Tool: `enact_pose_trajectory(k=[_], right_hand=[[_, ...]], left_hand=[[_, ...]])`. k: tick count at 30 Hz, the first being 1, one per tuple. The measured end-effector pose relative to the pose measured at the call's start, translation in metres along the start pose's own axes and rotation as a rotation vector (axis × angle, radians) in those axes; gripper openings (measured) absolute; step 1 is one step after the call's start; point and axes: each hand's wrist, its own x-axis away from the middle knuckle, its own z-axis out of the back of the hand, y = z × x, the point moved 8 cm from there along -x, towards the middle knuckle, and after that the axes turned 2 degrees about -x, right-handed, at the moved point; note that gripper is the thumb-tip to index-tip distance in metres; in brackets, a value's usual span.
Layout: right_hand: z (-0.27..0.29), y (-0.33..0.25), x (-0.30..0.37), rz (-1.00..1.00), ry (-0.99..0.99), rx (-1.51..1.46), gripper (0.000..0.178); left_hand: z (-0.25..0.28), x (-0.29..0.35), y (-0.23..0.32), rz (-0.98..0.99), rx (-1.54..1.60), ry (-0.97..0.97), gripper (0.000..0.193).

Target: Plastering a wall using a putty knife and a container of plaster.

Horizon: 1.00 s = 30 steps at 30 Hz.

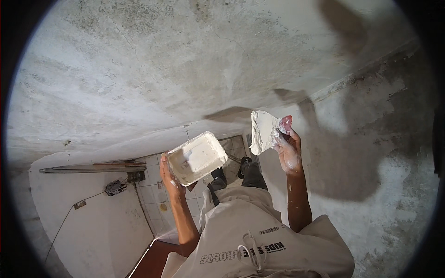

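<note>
My left hand (169,178) grips the near edge of a white rectangular tray (197,157) smeared with plaster, held level at chest height. My right hand (287,148) is raised and holds a wide putty trowel (264,129) by its reddish handle; the blade is coated with white plaster and tilts toward the rough grey wall (194,65) in front of me. The blade is close to the wall; whether it touches cannot be told. Both forearms come up from the lower edge over my beige hooded top.
A patchy plastered wall fills the upper view and meets a side wall (384,153) at the right. Far below are a tiled floor (155,194), my dark shoes (232,169), a wooden plank (92,167) and a cable (83,201) on a white wall.
</note>
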Motion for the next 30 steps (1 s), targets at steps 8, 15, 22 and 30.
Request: enact_pose_trajectory(k=[8, 15, 22, 30], right_hand=[[-0.023, -0.016, 0.007, 0.016, 0.037, 0.022, 0.038], [-0.026, -0.013, 0.007, -0.036, 0.025, 0.032, 0.037], [-0.015, -0.005, 0.011, -0.007, 0.056, -0.013, 0.039], [-0.022, -0.007, 0.017, 0.027, 0.019, -0.013, 0.040]], left_hand=[[-0.004, -0.001, 0.001, 0.011, -0.010, -0.006, 0.051], [-0.006, -0.004, 0.001, 0.011, 0.001, -0.040, 0.052], [-0.007, -0.002, 0.004, -0.011, -0.009, -0.006, 0.052], [-0.001, -0.005, 0.002, -0.031, 0.015, -0.021, 0.047]])
